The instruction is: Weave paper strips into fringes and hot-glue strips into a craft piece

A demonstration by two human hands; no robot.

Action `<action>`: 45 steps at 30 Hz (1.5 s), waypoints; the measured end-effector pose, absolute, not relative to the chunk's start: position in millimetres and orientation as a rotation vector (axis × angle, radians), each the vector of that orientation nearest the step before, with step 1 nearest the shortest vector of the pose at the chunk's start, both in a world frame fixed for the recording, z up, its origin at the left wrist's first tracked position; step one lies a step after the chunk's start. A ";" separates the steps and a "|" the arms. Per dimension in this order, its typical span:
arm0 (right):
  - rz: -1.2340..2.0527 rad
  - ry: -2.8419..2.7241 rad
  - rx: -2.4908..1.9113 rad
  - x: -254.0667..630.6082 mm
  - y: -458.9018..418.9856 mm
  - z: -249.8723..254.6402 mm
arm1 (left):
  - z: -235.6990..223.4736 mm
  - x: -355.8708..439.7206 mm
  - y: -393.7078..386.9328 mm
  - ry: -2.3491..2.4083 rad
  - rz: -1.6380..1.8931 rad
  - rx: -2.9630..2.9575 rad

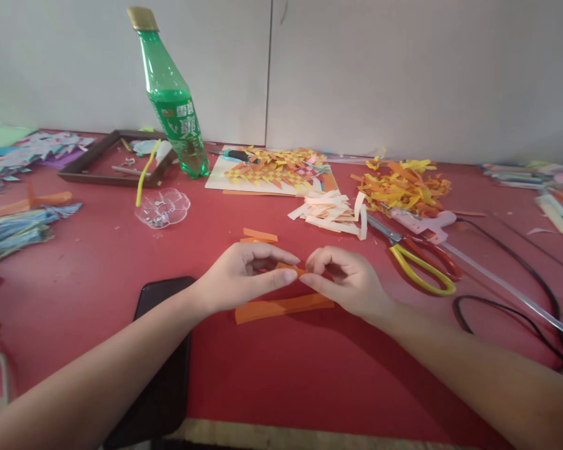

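Note:
Between my two hands is a small orange paper strip (291,269), pinched from both ends over the red table. My left hand (244,272) grips its left part between thumb and fingers. My right hand (344,278) has thumb and fingertips closed on the right end, with the fingers curled. Just below them lies a longer orange paper strip (281,307), flat on the table. Behind my left hand are a couple of short orange paper pieces (260,235). A pile of pale peach paper strips (331,211) sits beyond my hands.
Scissors (417,256) with yellow and red handles and a pink glue gun (425,223) with a black cord lie at right. A green bottle (176,119) stands behind, near a dark frame (107,181) and clear dish (164,208). A black phone-like slab (169,381) lies under my left forearm.

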State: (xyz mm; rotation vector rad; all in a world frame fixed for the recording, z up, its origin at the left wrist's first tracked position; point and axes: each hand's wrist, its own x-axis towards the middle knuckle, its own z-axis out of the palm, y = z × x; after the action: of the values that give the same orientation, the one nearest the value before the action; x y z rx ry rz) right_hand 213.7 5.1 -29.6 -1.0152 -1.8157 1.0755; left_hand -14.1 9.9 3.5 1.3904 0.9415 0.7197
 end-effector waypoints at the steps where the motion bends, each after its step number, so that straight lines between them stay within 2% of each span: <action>1: 1.078 -1.810 -1.035 213.4 5.1 -29.5 | 2.1 -12.8 10.4 0.965 0.735 1.438; 14: 1.164 -1.705 -1.024 213.1 4.7 -25.0 | -2.6 -13.9 13.6 1.061 0.976 1.320; 45: 1.091 -1.578 -1.183 208.9 5.9 -18.7 | -0.6 -16.0 14.5 1.120 0.945 1.085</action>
State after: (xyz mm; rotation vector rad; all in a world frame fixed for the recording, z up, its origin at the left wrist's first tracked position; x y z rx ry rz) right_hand 208.9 5.9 -18.7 -1.1826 -1.5785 1.0909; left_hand -16.0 14.5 -0.6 1.0850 1.1199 0.9451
